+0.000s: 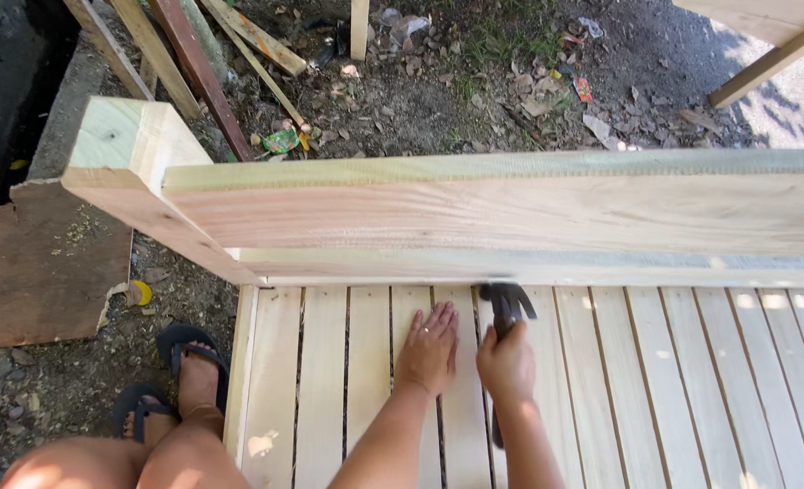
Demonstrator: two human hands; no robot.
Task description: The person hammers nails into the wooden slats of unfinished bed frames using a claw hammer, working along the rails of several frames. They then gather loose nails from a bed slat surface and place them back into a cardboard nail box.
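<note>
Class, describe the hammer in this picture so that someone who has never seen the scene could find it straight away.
Start at the big slatted wooden frame lying flat, with a tall board standing along its far edge. Just below that board, the right hand grips a dark claw hammer. It is the only black metal thing among pale wood, its head up against the board.

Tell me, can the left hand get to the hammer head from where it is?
Probably yes. The left hand lies flat on the slats, right beside the right hand holding the hammer. Nothing sits between them.
</note>
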